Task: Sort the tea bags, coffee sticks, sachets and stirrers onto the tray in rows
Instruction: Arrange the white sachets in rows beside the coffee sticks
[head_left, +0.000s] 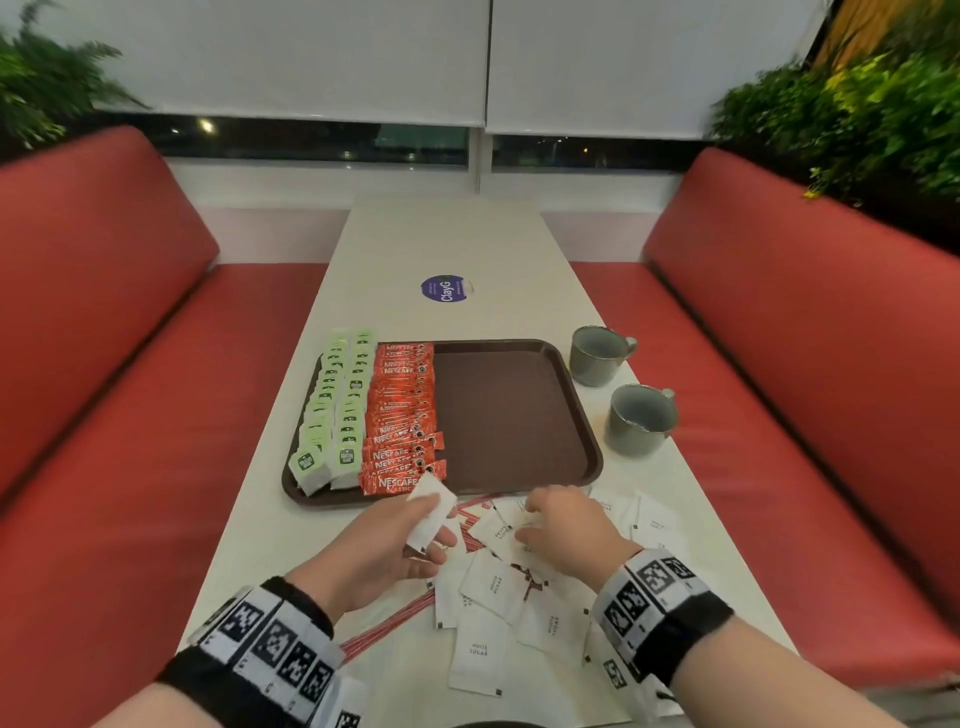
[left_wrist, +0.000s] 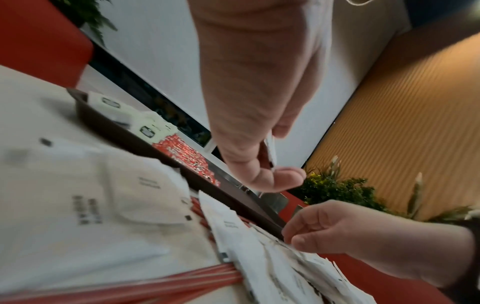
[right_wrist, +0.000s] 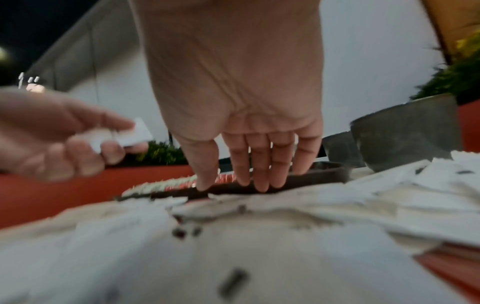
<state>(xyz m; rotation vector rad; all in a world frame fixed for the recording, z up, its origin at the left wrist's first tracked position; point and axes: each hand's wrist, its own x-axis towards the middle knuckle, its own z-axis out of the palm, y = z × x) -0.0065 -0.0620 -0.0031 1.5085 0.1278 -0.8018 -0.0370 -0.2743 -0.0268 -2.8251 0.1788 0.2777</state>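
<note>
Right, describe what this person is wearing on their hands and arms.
The left hand and right hand are bare, without gloves or rings. Each wrist carries a black band wrapped with white panels printed with black square marker patterns. The forearms show no sleeves.

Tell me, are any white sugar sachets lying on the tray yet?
No, the tray holds only green tea bags and red coffee sticks; the sugar sachets lie on the table.

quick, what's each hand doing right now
Left hand: holding a few white paper sugar sachets.
Right hand: open, fingers reaching down to the loose white sachets on the table.
</note>
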